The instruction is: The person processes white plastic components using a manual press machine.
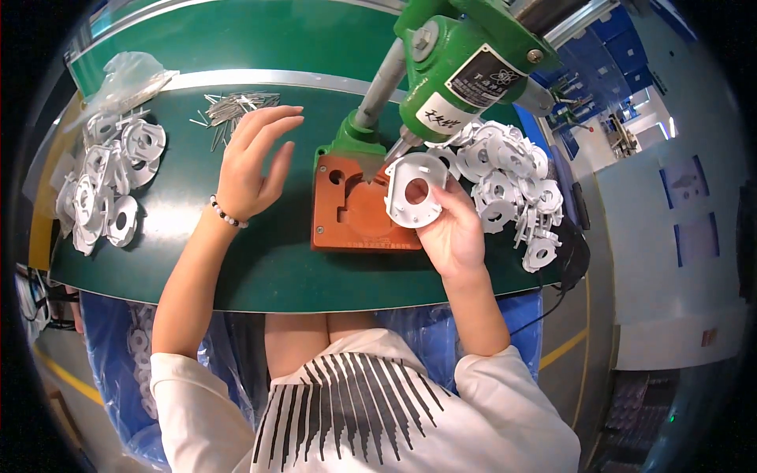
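My right hand (456, 236) grips a white round plastic part (406, 206) with a large hole through its middle, thumb on its face. The part is held up over the right side of an orange fixture block (367, 213), which has a shaped recess and sits under a green press (465, 71). My left hand (254, 162) is raised left of the block, thumb and fingers apart, with nothing in it. Just beyond its fingers lies a loose pile of thin metal pins (229, 110).
More white plastic parts (505, 169) are heaped right of the press. Another heap of white parts (102, 181) lies at the left beside a clear plastic bag (126, 79). Below the green table (260, 276), a blue-lined bin (110, 339) holds similar parts. A black cable (544, 303) hangs at the right edge.
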The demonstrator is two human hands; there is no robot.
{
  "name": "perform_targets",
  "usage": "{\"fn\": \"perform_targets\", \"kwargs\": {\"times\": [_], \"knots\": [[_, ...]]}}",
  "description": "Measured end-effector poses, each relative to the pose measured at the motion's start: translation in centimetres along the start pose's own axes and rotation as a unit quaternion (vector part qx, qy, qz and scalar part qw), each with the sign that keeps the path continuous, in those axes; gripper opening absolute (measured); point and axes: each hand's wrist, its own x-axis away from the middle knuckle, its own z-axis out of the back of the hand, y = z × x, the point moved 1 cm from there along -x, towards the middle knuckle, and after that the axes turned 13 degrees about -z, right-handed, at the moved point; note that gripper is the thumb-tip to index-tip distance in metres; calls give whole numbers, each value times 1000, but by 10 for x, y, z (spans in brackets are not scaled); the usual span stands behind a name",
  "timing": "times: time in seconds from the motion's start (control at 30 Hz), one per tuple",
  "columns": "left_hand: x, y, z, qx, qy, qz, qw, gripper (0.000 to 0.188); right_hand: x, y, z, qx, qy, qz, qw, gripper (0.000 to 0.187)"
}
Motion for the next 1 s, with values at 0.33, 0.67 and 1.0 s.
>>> {"fn": "perform_targets", "kwargs": {"times": [0.33, 0.67, 1.0], "knots": [[0, -1, 0, -5, -11, 4, 1000, 28, 2, 16, -5, 18, -21, 15, 1000, 29], [14, -4, 3, -93, -79, 47, 991, 28, -22, 10, 0, 443, 62, 117, 887, 13], [20, -7, -5, 30, -37, 89, 995, 27, -51, -18, -12, 654, -169, 116, 728, 44]]}}
